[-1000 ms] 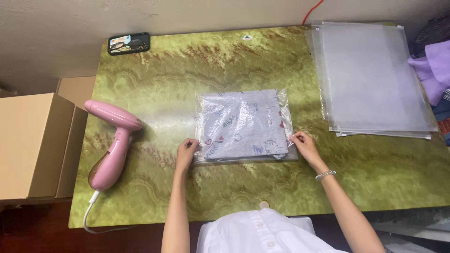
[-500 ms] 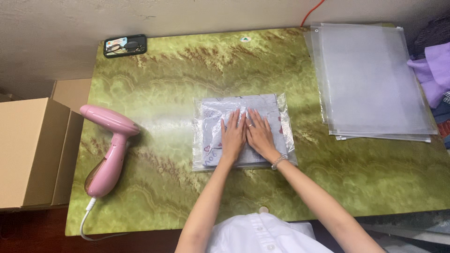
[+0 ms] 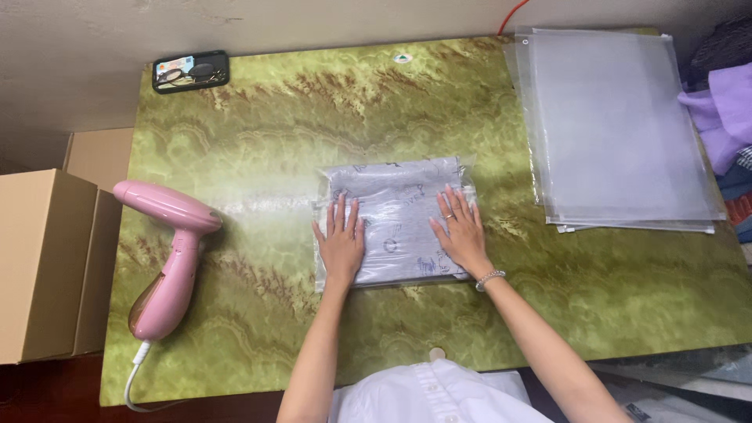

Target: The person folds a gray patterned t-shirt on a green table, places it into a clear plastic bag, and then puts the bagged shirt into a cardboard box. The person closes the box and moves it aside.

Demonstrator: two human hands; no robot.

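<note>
Neither hand has a grip on anything: both lie released, palms down and fingers spread, pressing flat on one bagged garment [image 3: 392, 223]. The left hand [image 3: 340, 241] rests on the packet's left half, fingers pointing away from the body. The right hand [image 3: 460, 231] rests on the right half, angled slightly inward, with one ring on a finger and one beaded bracelet [image 3: 490, 278] at the wrist. The two hands are apart, with a strip of the packet showing between them.

The packet is a single folded, pale printed cloth inside a clear plastic bag, lying flat at the middle of the green marbled bench [image 3: 274, 133], nearer the front edge than the back.

Both forearms reach forward from the lower edge of the view, the left nearly straight, the right slanting in from the right side. A white shirt [image 3: 427, 395] shows between them.

One pink handheld steamer [image 3: 168, 258] lies on the bench well left of the packet, its white cord trailing off the front edge. One stack of clear plastic bags [image 3: 619, 125] lies at the right rear; how many it holds cannot be counted. One dark phone [image 3: 190, 70] sits at the left rear corner. One cardboard box [image 3: 39, 266] stands off the bench to the left, and purple cloth [image 3: 724, 110] lies at the right edge.
</note>
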